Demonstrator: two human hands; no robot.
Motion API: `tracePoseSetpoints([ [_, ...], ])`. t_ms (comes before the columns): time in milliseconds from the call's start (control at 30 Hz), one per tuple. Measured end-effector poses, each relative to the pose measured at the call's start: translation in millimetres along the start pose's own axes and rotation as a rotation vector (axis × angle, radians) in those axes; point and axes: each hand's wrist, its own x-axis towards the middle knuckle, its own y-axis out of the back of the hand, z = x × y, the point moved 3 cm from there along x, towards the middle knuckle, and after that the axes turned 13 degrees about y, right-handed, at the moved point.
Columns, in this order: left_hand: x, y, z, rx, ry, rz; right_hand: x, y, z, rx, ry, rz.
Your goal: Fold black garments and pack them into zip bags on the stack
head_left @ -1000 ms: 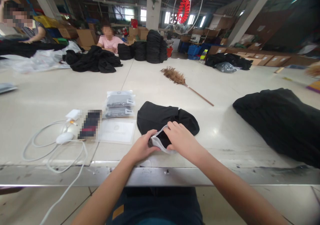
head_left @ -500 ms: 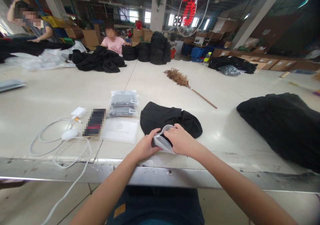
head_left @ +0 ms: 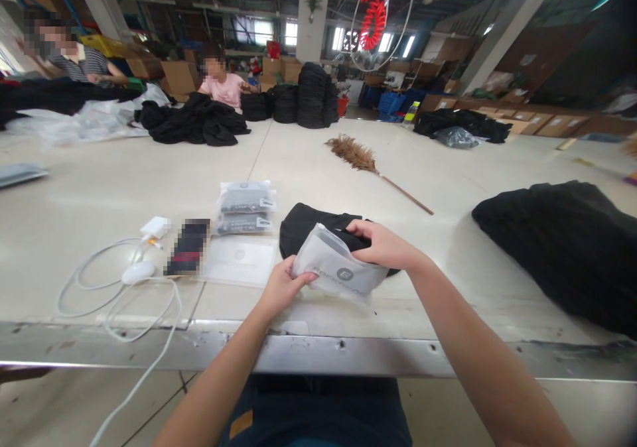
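In the head view, a frosted plastic pouch (head_left: pixel 331 268) with a round logo is held tilted above the table's front part. My left hand (head_left: pixel 286 284) grips its left end, thumb on the front face. My right hand (head_left: pixel 385 245) is at its upper right edge, thumb toward the front and fingers behind; dark material shows between them. Whether that is inside the pouch or behind it I cannot tell. Just beyond lies a folded black cloth (head_left: pixel 303 225), partly covered by the pouch and right hand.
Left of my hands are two packed pouches (head_left: pixel 243 205), a flat pouch (head_left: pixel 239 261), a phone (head_left: pixel 188 247) and a white cable (head_left: pixel 79 268). A feather duster (head_left: pixel 353 154) lies ahead. Black fabric (head_left: pixel 562 248) is heaped at right. Two people sit across the table (head_left: pixel 298 162).
The pouch has turned so its printed front faces me. My right hand has moved up and right, from the pouch's opening to its upper right edge. My left hand still holds the left end.
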Motion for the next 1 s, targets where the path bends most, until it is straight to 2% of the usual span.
tracePoseSetpoints([
  [133, 1, 0.5, 3, -0.053, 0.024, -0.008, 6, 4, 15, 0.163, -0.065, 0.045],
  [200, 2, 0.2, 4, -0.076, 0.041, -0.016, 7, 10, 25, 0.277, -0.102, 0.134],
  [367, 5, 4.7, -2, -0.063, 0.054, -0.006, 8, 35, 55, 0.641, -0.123, 0.647],
  [433, 7, 8.6, -4, -0.061, 0.045, 0.012, 10, 36, 71, 0.699, -0.147, 0.758],
  [533, 7, 13.3, -5, -0.069, 0.047, 0.003, 14, 23, 99, 0.777, -0.221, 0.715],
  [633, 4, 15.6, -4, -0.086, 0.061, -0.059, 17, 4, 130, 0.865, -0.283, 0.665],
  [733, 0, 18.1, -5, -0.131, 0.060, -0.102, 15, -5, 160, 0.938, -0.323, 0.770],
  [800, -2, 21.3, -6, -0.234, 0.085, -0.128, 13, -9, 173, 0.975, -0.315, 0.861],
  [900, -7, 30.8, -8, -0.467, 0.147, -0.148, 9, -13, 177, 0.961, -0.260, 0.955],
  [1000, -14, 50.0, -11, -0.635, 0.146, -0.027, 5, -15, 164, 0.852, -0.207, 0.920],
])
